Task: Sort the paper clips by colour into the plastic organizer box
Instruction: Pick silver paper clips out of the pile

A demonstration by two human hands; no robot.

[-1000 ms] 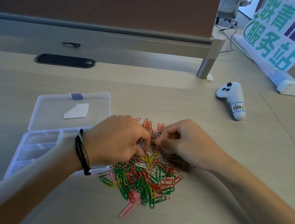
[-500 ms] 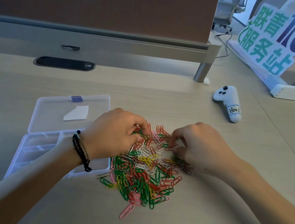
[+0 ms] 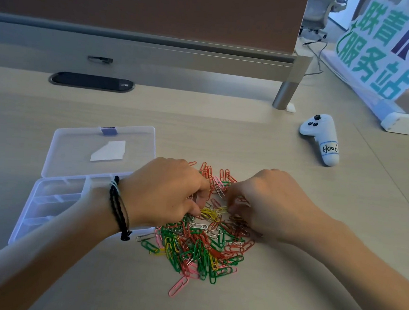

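The open organizer box (image 3: 47, 206) lies left of the left hand (image 3: 163, 195), its compartments apparently bare. Both hands, the right hand (image 3: 268, 206) included, curl fingertips into the paper clip pile (image 3: 201, 242) between them; whether either pinches a clip is hidden. Best gather one colour, perhaps the yellow clips (image 3: 210, 212), then carry leftward.

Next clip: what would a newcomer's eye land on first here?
The heap of coloured paper clips at the middle of the desk, with the left hand and right hand picking at its far edge. Left of it lies the clear organizer box, lid open; a white controller rests far right.
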